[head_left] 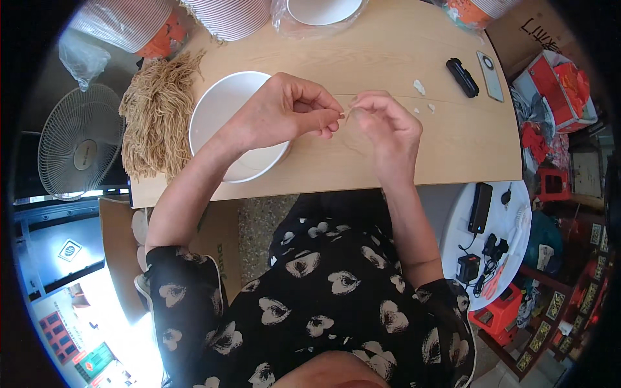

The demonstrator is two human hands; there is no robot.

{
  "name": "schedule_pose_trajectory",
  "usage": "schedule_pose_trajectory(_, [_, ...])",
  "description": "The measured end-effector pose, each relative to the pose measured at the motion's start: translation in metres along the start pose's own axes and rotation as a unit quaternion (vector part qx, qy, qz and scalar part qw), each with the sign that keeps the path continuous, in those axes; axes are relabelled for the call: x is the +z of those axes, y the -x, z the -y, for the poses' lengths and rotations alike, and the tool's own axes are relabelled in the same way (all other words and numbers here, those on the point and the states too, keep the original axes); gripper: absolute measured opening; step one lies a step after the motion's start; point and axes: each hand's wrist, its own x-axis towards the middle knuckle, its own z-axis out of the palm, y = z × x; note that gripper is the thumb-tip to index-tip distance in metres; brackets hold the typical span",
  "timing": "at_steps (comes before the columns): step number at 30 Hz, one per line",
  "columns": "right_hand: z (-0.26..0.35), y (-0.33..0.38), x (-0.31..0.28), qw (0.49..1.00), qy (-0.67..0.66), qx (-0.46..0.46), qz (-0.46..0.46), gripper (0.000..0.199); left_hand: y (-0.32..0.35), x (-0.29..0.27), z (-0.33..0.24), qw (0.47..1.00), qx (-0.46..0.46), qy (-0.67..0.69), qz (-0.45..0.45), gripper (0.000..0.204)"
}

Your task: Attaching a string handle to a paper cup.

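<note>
Over the table, my left hand (288,111) has thumb and fingertips pinched together on something tiny and pale that I cannot make out. Close to its right, my right hand (388,129) is also closed, thumb against fingers; what it holds, if anything, is too small to name. A fine, pale line seems to run down between the two hands. Beneath my left hand and wrist stands a round white tub (210,123), partly hidden by them. To the tub's left lies a thick bundle of tan strands (152,119).
Stacked paper tubs (226,16) and a plastic-wrapped white bowl (323,10) line the far edge. White scraps (419,86), a black device (462,77) and a phone (490,76) lie to the right. A fan (84,152) stands left; a white stool (453,213) holds chargers.
</note>
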Motion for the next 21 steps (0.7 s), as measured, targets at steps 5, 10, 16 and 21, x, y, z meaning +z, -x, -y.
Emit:
schedule_pose_trajectory(5, [-0.008, -0.004, -0.002, 0.979, -0.169, 0.106, -0.042, 0.014, 0.0, -0.006, 0.006, 1.0, 0.004, -0.004, 0.019, 0.016])
schedule_pose_trajectory(10, [0.003, -0.006, -0.009, 0.991, -0.091, 0.096, -0.026, 0.026, -0.002, -0.004, 0.003, 1.0, -0.025, 0.014, 0.013, 0.016])
schedule_pose_trajectory(16, [-0.004, 0.006, -0.022, 0.977, -0.034, 0.143, 0.158, 0.026, 0.0, -0.005, 0.002, 1.0, 0.013, 0.018, 0.017, 0.016])
schedule_pose_trajectory(21, [0.004, 0.007, -0.021, 0.972, -0.115, 0.162, 0.129, 0.021, -0.002, -0.003, 0.003, 0.999, 0.031, -0.003, 0.038, 0.013])
